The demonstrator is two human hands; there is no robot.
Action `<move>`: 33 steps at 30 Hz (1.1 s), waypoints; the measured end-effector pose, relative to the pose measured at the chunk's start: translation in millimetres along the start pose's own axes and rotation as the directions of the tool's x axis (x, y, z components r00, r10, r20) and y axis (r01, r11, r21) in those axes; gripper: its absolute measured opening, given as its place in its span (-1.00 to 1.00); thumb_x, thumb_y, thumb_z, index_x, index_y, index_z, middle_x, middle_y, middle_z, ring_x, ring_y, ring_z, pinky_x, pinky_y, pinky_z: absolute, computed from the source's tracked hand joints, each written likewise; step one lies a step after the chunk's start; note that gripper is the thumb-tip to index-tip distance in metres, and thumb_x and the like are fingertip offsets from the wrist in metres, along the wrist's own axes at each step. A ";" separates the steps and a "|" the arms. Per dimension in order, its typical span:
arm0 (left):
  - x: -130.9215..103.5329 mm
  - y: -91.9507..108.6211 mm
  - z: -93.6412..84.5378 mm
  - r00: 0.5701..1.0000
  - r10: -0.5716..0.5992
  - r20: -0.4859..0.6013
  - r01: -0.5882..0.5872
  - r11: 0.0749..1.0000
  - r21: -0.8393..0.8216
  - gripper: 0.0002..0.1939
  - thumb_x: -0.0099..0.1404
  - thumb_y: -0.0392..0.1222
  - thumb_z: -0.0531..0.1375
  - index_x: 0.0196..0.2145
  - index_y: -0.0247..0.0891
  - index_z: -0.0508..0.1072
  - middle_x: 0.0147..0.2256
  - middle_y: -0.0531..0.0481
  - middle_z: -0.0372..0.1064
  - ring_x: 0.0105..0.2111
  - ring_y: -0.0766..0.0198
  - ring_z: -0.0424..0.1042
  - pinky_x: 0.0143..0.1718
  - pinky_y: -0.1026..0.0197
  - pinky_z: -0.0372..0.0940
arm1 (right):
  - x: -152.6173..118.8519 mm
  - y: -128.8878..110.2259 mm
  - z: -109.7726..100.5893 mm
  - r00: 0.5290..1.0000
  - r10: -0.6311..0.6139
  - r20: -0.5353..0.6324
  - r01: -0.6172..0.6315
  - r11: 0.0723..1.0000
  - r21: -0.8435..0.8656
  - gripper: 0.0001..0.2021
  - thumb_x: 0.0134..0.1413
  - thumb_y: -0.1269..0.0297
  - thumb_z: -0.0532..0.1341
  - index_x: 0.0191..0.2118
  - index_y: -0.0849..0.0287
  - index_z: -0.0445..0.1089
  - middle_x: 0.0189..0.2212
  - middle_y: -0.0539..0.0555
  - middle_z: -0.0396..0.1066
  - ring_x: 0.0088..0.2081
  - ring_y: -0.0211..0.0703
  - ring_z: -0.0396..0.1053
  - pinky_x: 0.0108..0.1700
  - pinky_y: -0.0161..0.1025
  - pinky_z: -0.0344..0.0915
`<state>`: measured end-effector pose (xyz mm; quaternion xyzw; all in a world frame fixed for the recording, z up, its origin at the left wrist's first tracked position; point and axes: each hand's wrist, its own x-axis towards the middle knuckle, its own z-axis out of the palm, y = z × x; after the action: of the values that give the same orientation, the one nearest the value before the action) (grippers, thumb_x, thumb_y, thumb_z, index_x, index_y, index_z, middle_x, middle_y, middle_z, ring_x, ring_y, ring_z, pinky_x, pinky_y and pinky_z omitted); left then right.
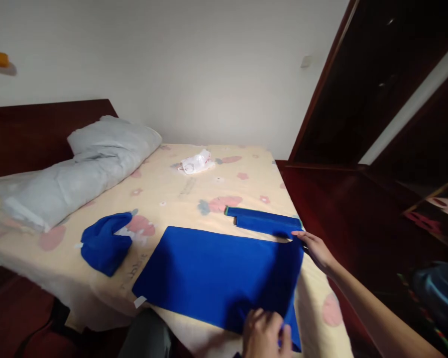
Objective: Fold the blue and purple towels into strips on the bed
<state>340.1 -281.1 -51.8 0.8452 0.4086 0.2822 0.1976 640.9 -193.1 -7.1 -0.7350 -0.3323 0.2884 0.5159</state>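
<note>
A flat blue towel [209, 271] with a white tag at its near left corner lies along the near side of the bed. Its far right corner is pinched in my right hand [317, 251], and the right edge is lifted and turning over. My left hand [265, 333] is closed on the towel's near edge toward the right, with a bit of blue cloth showing between the fingers. Just beyond the towel lies a narrow folded blue cloth [265, 221]. A crumpled blue cloth [106, 243] with a white tag rests to the left.
The bed [224, 184] has a cream sheet with a carrot and flower print. A grey quilt [85, 166] is bunched by the dark headboard [41, 129]. A crumpled white plastic bag [196, 163] lies toward the wall. Dark red floor [332, 199] borders the bed's right edge.
</note>
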 end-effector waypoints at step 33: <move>-41.2 -308.2 -206.2 0.491 -0.834 -0.253 0.522 0.514 -0.681 -0.50 0.15 0.34 0.24 -0.49 -0.20 0.41 -0.58 0.08 0.29 -0.52 0.20 0.36 -0.45 0.24 0.25 | 1.8 -121.8 478.2 0.728 -0.182 0.661 0.426 0.875 -0.229 -0.62 0.13 -0.08 0.29 -0.35 0.19 0.53 -0.36 0.08 0.57 -0.22 -0.05 0.51 -0.03 -0.02 0.40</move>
<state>9.1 -111.6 -81.5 0.3897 0.6654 0.5048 0.3880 252.1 109.4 -35.7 -0.6151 -0.6486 0.3563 0.2721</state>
